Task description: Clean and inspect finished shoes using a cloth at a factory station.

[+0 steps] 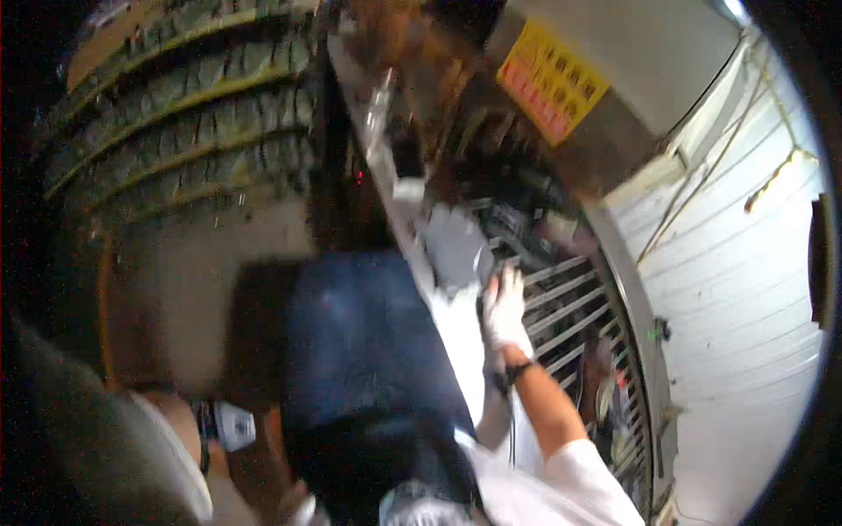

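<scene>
My right hand (pixel 504 311), in a white glove with the fingertips showing, reaches forward on the right. Its fingers look stretched out, beside the bars of a metal rack (pixel 561 307). Just beyond them is a grey, rounded object (pixel 456 245), blurred; whether the hand touches it I cannot tell. A white surface (pixel 465 337) lies left of the hand, and a dark band circles the wrist. At the lower edge, a small pale patch (pixel 304 508) may be part of my left hand; its fingers cannot be made out.
A large dark blue block-like thing (pixel 364 333) fills the middle. Shelves (pixel 193 105) with rows of small packets stand at the far left. A yellow and red sign (pixel 553 79) hangs on a pale cabinet (pixel 640 53). White sheeting (pixel 745 377) covers the right side.
</scene>
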### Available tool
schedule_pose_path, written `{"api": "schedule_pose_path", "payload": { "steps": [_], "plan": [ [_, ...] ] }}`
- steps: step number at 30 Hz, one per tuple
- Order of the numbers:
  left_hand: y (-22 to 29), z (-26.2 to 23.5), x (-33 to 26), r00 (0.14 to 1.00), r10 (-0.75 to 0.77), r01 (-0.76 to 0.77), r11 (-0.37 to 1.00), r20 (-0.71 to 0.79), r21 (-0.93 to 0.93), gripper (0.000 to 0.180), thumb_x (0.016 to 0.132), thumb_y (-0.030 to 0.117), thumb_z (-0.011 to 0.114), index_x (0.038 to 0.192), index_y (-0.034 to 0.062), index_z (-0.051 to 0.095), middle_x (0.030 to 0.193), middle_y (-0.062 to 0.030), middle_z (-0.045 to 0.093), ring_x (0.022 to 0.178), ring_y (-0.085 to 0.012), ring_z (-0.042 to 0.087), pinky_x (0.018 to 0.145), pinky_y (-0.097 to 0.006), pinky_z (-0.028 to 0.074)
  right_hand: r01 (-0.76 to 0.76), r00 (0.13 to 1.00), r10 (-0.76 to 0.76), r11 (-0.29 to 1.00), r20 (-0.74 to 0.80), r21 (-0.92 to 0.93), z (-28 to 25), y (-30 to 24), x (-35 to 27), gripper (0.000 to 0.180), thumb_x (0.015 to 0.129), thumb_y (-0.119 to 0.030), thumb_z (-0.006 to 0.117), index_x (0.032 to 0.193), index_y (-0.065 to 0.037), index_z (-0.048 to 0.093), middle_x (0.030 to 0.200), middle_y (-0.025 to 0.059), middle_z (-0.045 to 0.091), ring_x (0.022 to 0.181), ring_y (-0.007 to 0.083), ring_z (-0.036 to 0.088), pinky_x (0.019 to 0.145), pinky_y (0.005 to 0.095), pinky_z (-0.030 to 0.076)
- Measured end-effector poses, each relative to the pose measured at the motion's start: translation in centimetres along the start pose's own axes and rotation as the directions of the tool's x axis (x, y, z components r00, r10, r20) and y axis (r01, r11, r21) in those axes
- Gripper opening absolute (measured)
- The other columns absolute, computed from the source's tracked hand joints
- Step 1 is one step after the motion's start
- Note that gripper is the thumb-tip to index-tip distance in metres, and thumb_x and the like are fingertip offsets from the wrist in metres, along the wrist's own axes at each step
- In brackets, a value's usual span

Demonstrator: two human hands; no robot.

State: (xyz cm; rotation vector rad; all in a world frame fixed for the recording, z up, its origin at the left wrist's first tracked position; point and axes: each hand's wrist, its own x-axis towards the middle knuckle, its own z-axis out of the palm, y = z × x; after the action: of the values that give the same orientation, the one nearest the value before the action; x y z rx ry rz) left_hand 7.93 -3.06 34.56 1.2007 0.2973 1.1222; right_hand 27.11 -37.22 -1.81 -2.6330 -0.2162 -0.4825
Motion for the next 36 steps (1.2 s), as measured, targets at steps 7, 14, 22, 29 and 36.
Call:
{"api": "schedule_pose_path", "payload": {
  "steps": [7, 14, 22, 29, 36],
  "plan": [
    [0.2, -1.7, 6.8, 0.846, 0.531, -0.53, 0.847, 0.04, -0.036, 0.094, 0.082, 0.069, 0.078, 0.137, -0.0047, 0.06, 0.139, -0.025, 0.062, 0.121, -0.0333, 0.065, 0.099, -0.046, 0.055, -0.001, 1.0, 0.001, 0.998, 0.006, 0.063, -0.3, -2.2, -4.4, 0.045, 0.098, -0.015, 0.062, 0.14, 0.0, 0.054, 0.127, 0.03, 0.061, 0.115, 0.0548, 0.057, 0.099, 0.0542, 0.051],
    [-1.8, -4.9, 5.0, 0.785, 0.605, -0.619, 0.761, 0.13, 0.194, 0.094, 0.083, 0.071, 0.076, 0.137, -0.004, 0.06, 0.14, -0.0248, 0.062, 0.123, -0.0334, 0.064, 0.1, -0.046, 0.054, 0.096, 0.983, -0.101, 0.995, -0.154, -0.041, 1.3, 3.4, -2.6, 0.05, 0.104, -0.018, 0.059, 0.15, -0.001, 0.05, 0.14, 0.0369, 0.055, 0.127, 0.0548, 0.054, 0.108, 0.0536, 0.048],
    [-2.2, -8.4, 5.4, 0.726, 0.554, -0.672, 0.695, 0.406, 0.254, 0.094, 0.083, 0.072, 0.075, 0.138, -0.0033, 0.06, 0.14, -0.0246, 0.062, 0.125, -0.0335, 0.063, 0.101, -0.046, 0.052, 0.019, 1.0, -0.02, 0.999, -0.008, -0.044, 1.1, -0.4, -2.5, 0.054, 0.102, -0.022, 0.06, 0.151, -0.002, 0.049, 0.137, 0.038, 0.055, 0.125, 0.0537, 0.055, 0.106, 0.0531, 0.048],
    [-4.6, -3.9, 5.1, 0.544, 0.623, -0.798, 0.59, 0.562, 0.119, 0.094, 0.083, 0.073, 0.074, 0.138, -0.0027, 0.061, 0.141, -0.0244, 0.061, 0.127, -0.0335, 0.062, 0.103, -0.046, 0.051, 0.075, 0.993, -0.077, 0.997, -0.091, -0.024, 1.6, 2.6, -0.4, 0.049, 0.092, -0.024, 0.069, 0.135, -0.001, 0.058, 0.136, 0.0292, 0.059, 0.119, 0.0479, 0.057, 0.106, 0.0514, 0.047],
    [-14.7, -7.2, -0.1, 0.727, -0.114, -0.205, 0.905, 0.677, 0.372, 0.049, 0.097, 0.047, 0.065, 0.122, 0.005, 0.066, 0.112, -0.0088, 0.07, 0.105, -0.019, 0.064, 0.091, -0.032, 0.051, 0.051, 0.97, 0.046, 0.92, 0.237, -0.389, -3.4, 10.8, 4.8, 0.023, 0.085, -0.028, 0.07, 0.103, -0.019, 0.079, 0.114, 0.0203, 0.072, 0.128, 0.0449, 0.057, 0.118, 0.0613, 0.034]
  ]
}}
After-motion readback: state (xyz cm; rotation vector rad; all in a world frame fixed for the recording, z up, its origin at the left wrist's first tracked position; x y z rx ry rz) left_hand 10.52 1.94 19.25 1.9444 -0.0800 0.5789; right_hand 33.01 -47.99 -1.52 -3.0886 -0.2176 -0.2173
